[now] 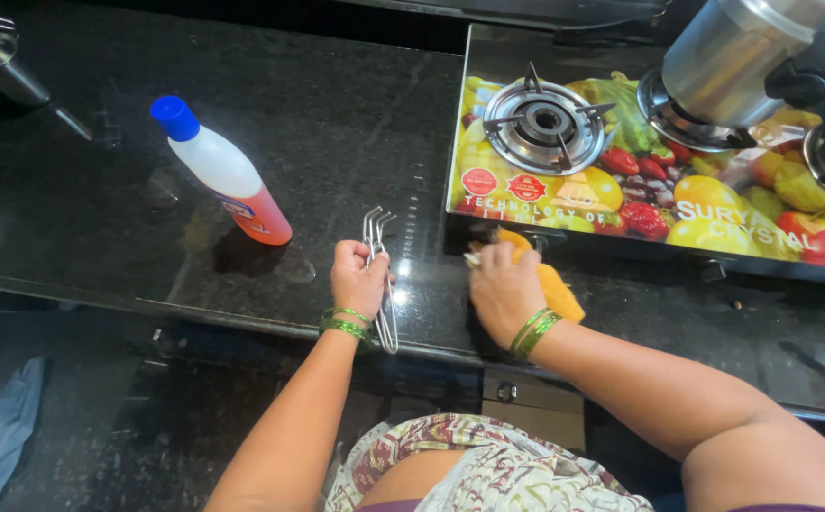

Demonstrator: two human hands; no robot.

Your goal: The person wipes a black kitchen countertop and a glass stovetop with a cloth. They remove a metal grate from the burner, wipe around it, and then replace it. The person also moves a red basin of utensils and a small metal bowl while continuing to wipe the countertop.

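My left hand (357, 278) grips a pair of metal tongs (379, 275) that lie flat on the black stone counter (337, 133), jaws pointing away from me. My right hand (505, 289) presses an orange cloth (557, 289) onto the counter just in front of the gas stove (640, 204). Green bangles circle both wrists. The cloth is partly hidden under my palm.
A plastic bottle with a blue cap (219, 169) and reddish liquid lies tilted at the left. The stove top has a fruit picture, a bare burner (545, 123) and a steel pot (744, 57) on the right burner. A metal utensil (0, 57) sits far left.
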